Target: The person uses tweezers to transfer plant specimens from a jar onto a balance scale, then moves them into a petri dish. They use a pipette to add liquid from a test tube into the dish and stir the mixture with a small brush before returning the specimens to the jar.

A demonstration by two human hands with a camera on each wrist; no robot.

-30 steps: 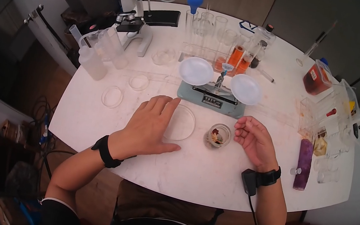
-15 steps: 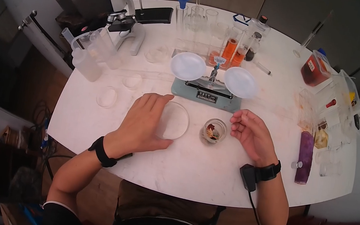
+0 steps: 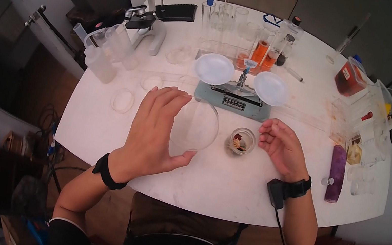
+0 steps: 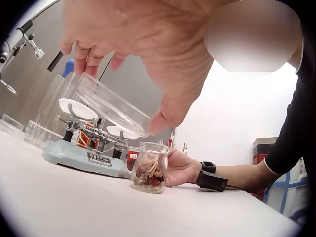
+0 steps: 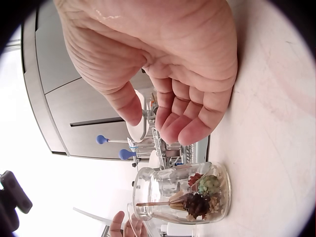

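Observation:
My left hand [image 3: 152, 133] pinches a round clear glass dish [image 3: 196, 125] by its rim, between thumb and fingertips. In the left wrist view the dish [image 4: 113, 108] is tilted and off the table. A small glass jar [image 3: 241, 142] with dried plant pieces stands upright and uncovered to the right of the dish. Beside the jar, my right hand [image 3: 284, 149] rests on the table, fingers loosely curled and holding nothing. The right wrist view shows dark, red and green pieces inside the jar [image 5: 182, 192].
A balance [image 3: 232, 101] with two white pans stands behind the jar. Tubes of orange liquid [image 3: 260, 50] are at the back. Plastic bottles [image 3: 98, 63] and a microscope [image 3: 144, 27] stand at the left; a purple roll [image 3: 336, 173] lies at the right.
My left hand has raised the glass dish off the table and tilted it. My right hand has stayed beside the jar. The head view has shifted slightly.

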